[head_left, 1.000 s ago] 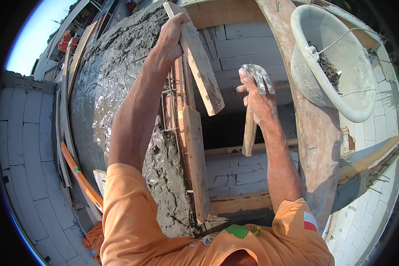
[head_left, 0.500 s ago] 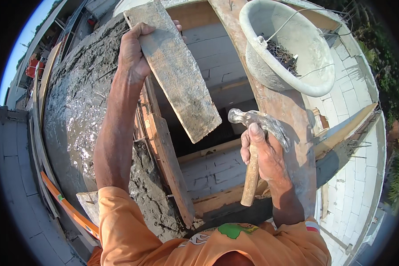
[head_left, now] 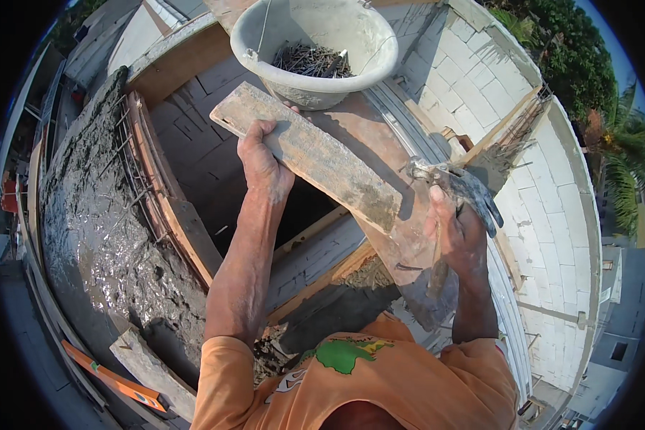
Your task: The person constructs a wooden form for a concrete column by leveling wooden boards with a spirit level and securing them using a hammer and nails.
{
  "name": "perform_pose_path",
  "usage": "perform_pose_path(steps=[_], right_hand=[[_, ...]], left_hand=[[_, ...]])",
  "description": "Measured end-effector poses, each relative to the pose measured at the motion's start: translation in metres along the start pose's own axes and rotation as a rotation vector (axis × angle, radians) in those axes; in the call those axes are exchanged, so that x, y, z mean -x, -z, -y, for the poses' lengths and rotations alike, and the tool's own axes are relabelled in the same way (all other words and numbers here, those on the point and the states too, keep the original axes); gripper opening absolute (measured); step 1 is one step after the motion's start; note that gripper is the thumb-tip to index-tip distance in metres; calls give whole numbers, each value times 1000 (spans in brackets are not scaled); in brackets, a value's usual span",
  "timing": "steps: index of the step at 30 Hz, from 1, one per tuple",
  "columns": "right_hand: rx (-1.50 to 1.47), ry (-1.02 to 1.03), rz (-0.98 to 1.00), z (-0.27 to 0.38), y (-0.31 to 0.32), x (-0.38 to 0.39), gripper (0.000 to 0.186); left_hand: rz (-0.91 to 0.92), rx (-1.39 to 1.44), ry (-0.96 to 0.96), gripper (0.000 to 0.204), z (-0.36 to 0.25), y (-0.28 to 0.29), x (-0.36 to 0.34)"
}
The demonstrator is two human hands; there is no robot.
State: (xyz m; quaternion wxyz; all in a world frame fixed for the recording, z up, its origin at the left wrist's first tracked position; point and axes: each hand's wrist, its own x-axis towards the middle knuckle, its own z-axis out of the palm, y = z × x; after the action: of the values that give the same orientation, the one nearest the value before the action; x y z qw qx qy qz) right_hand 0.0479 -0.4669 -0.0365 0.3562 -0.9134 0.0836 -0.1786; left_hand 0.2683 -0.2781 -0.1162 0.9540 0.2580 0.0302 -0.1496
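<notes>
- Both hands were occupied and apart from each other.
- The left hand (head_left: pixel 265 158) was clamped around a short wooden board (head_left: pixel 308 154), its thumb on the upper face and fingertips showing at the far edge.
- The board was held slanting from upper left to lower right, partly over a dark opening; its lower end was above a wide plank (head_left: pixel 380 247), on which a shadow fell.
- The right hand (head_left: pixel 462 233) was closed around the handle of a claw hammer (head_left: pixel 448 173), thumb close below the head. The hammer head was near the board's lower end, with a gap between them.
- A whitish tub (head_left: pixel 308 93) stood on the plank beyond the board and contained loose nails (head_left: pixel 312 61).
- A bent nail (head_left: pixel 408 267) was noted on the plank, left of the hammer handle.
- To the left was wet concrete (head_left: pixel 93 244), with steel bars (head_left: pixel 140 186) along its edge.
- An orange spirit level (head_left: pixel 115 376) was at lower left.
- A pale block wall (head_left: pixel 552 215) was to the right.
</notes>
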Motion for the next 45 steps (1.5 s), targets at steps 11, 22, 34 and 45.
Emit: perform_pose_path(steps=[11,22,34,45], right_hand=[[-75,-258,85,-16,17,-12,25],[206,342,-39,-33,-3,-24,26],[1152,823,21,-81,-10,7,39],[98,12,-25,-27,-24,20,18]], left_hand=[[-56,-27,-38,51,27,33,-5],[-80,-94,-133,48,34,37,-9],[-136,-123,-149,45,38,40,-9],[-154,-52,-8,44,-26,6,-39]])
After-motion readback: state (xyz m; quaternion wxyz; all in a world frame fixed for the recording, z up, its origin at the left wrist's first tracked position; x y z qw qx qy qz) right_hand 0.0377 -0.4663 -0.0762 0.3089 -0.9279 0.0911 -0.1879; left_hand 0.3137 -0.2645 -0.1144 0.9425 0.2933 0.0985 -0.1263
